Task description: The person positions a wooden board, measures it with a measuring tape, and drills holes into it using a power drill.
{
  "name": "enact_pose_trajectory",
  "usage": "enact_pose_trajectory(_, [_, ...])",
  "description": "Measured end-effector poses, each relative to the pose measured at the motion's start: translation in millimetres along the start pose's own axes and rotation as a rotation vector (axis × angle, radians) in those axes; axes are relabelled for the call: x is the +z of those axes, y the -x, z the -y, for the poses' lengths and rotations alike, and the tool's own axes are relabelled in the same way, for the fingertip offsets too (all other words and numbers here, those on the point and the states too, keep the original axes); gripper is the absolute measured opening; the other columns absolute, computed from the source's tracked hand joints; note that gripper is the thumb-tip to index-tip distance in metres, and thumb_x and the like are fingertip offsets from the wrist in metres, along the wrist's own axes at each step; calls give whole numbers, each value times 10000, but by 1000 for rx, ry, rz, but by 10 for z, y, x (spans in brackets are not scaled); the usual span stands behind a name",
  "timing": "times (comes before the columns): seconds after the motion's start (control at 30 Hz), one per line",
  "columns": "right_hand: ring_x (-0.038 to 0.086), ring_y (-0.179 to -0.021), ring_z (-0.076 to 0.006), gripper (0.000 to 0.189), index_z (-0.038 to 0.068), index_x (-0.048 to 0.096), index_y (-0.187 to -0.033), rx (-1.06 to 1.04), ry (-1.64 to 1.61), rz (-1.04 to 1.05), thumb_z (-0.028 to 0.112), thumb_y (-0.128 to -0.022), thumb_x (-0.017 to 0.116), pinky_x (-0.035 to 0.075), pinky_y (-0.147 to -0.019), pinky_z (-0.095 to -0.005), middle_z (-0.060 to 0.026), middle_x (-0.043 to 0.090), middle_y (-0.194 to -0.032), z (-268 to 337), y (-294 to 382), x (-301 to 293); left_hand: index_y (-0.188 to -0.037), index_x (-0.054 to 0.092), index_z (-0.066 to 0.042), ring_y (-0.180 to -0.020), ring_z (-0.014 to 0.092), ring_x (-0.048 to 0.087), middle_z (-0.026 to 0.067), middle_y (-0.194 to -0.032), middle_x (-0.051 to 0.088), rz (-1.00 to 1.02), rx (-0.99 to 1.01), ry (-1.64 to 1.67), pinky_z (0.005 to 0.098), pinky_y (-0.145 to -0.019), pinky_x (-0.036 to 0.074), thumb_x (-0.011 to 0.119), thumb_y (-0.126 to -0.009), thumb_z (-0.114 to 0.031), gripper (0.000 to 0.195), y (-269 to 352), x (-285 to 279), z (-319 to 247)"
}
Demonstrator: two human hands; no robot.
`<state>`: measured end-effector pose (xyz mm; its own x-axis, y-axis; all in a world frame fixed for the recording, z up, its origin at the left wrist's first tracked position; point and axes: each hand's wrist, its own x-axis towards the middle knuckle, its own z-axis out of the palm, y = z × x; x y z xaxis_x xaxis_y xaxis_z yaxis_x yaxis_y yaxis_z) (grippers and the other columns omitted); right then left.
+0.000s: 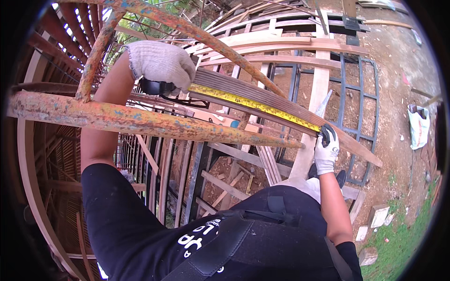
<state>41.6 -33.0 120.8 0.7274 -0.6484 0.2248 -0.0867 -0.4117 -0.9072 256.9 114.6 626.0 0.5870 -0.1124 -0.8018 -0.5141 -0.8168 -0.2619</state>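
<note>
A yellow tape measure blade (254,105) is stretched along a grooved brown wooden plank (281,107). In a knitted work glove, my left hand (162,65) grips the black tape measure case (154,86) at the plank's upper-left end. My right hand (327,151), gloved with dark-coated fingers, pinches the far end of the blade against the plank's lower edge. Beyond this hand the plank runs on to a slanted tip at the lower right. The fingers of my left hand partly hide the case.
Rusty, paint-flecked scaffold pipes (154,123) cross in front of my left forearm. A pale wooden beam (309,151) passes beneath the plank, with a pointed metal blade (324,103) on it. Several loose boards (281,45), a dark metal frame (360,102) and a white sack (419,126) lie beyond.
</note>
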Motion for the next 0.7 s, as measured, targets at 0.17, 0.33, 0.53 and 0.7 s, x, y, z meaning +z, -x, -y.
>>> enact_pose_trajectory(0.17, [622, -1191, -354, 288, 32, 708, -1149, 10, 32, 37, 34, -864, 667, 481, -1055, -445, -175, 665, -1255, 12, -13, -12, -869, 743, -2, -677, 150, 700, 70, -760, 734, -4, 21, 3, 301, -629, 552, 679, -828, -261, 270, -39, 3, 90])
enact_pose_trajectory(0.33, [618, -1194, -359, 292, 29, 707, -1152, 19, 63, 43, 44, -863, 671, 473, -1066, -439, -181, 660, -1263, 30, -36, -6, -872, 747, -12, -676, 147, 694, 61, -759, 734, 23, 42, 4, 305, -637, 552, 685, -825, -262, 261, -93, -21, 155])
enact_pose_trajectory(0.53, [622, -1186, -363, 289, 15, 703, -1147, 26, 62, 45, 41, -862, 666, 476, -1063, -440, -194, 662, -1253, 57, -44, -38, -903, 766, -20, -712, 156, 714, 72, -791, 747, 35, 50, -13, 306, -646, 565, 678, -786, -266, 286, -131, -44, 181])
enact_pose_trajectory(0.7, [629, -1180, -363, 286, 14, 703, -1148, 75, 20, 51, 39, -866, 665, 486, -1053, -432, -196, 663, -1250, 76, -46, -38, -811, 750, -10, -657, 146, 687, 68, -740, 731, 18, 55, 49, 309, -620, 547, 668, -781, -246, 252, -100, -15, 165])
